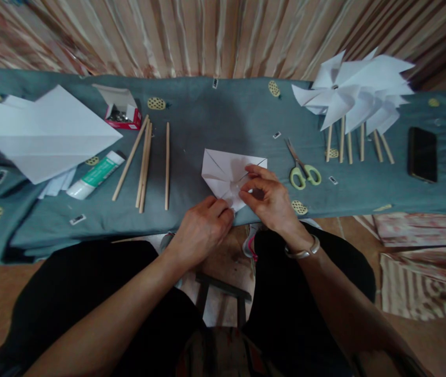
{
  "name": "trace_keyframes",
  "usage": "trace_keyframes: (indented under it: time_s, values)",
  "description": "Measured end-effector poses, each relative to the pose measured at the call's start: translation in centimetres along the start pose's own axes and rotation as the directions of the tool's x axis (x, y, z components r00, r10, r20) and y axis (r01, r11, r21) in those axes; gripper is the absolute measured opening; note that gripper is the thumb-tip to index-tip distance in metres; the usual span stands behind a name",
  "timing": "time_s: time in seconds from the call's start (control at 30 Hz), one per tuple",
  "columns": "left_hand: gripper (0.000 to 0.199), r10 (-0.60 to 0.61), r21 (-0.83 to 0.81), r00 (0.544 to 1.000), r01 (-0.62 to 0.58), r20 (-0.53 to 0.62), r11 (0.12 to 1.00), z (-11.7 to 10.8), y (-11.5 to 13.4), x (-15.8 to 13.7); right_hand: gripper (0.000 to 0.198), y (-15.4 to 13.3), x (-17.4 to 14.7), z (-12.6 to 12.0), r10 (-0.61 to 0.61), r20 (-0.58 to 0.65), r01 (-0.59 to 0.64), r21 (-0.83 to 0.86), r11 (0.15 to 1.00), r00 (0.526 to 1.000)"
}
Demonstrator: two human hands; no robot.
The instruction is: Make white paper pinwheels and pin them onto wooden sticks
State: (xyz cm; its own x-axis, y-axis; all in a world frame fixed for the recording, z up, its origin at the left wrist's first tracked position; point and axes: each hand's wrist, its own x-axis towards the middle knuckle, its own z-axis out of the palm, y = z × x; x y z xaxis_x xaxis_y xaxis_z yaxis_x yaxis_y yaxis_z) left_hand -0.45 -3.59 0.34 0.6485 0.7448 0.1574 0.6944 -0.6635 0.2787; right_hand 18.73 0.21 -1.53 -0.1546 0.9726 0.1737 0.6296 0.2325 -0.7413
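In front of you, your white paper sheet lies near the close edge of the desk, diagonal lines running inward from its upper corners, its lower part bent.

A long, narrow worktop, draped in teal-grey cloth with yellow pineapple prints, runs beneath the left hand and right hand. Beyond them hangs a pleated, brown-and-beige striped curtain. Below the hands — a dark, straight-barred frame on brown floor tiles. Striped, reddish-patterned fabric spreads low, right of the right hand. The light is dim.
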Motion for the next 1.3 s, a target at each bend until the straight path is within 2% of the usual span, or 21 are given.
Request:
trace_keyframes:
  time_s: [0.2,0.93,1.17,1.3]
  values:
    - [0.013,-0.006,0.009,1.000,0.006,0.000,1.000,0.03,0.08,0.05,0.007,-0.39,0.03,0.21,-0.016,-0.009,0.015,-0.051,0.999,1.000]
    - [0.016,-0.037,-0.026,0.999,0.037,0.020,0.999,-0.20,-0.06,0.20,0.006,-0.79,-0.40,0.28,0.024,-0.013,-0.024,-0.052,0.998,1.000]
    - [0.023,-0.047,-0.098,0.995,0.038,-0.088,0.994,0.13,-0.18,-0.02,0.006,-0.83,-0.43,0.33,0.010,-0.018,-0.011,-0.057,0.998,1.000]
    - [0.024,0.020,-0.076,0.997,-0.026,-0.071,0.997,0.11,-0.18,0.05,0.007,-0.80,-0.40,0.38,0.002,-0.027,-0.004,-0.060,0.998,1.000]
